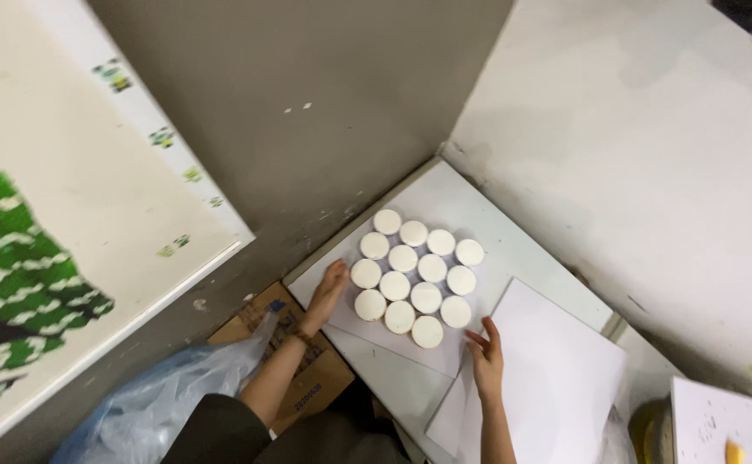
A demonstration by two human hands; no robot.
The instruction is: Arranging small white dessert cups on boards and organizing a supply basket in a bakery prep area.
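Grey concrete floor and a pale wall framed the low white board (513,249) where we worked. On it sat a white sheet (410,339) carrying thirteen round white lids or pucks (416,277), packed touching in rows. They looked light, rigid and smooth, apt to slide, so we judged the sheet's edges the place to hold. Our left hand (328,292) lay open, fingers flat beside the cluster; our right hand (486,359) rested open at the sheet's near corner, holding nothing.

Round cream-white plastic lids (414,277) lie on a pale grey sheet (410,348); the cardboard box (311,378) is brown, the plastic bag (165,399) blue.
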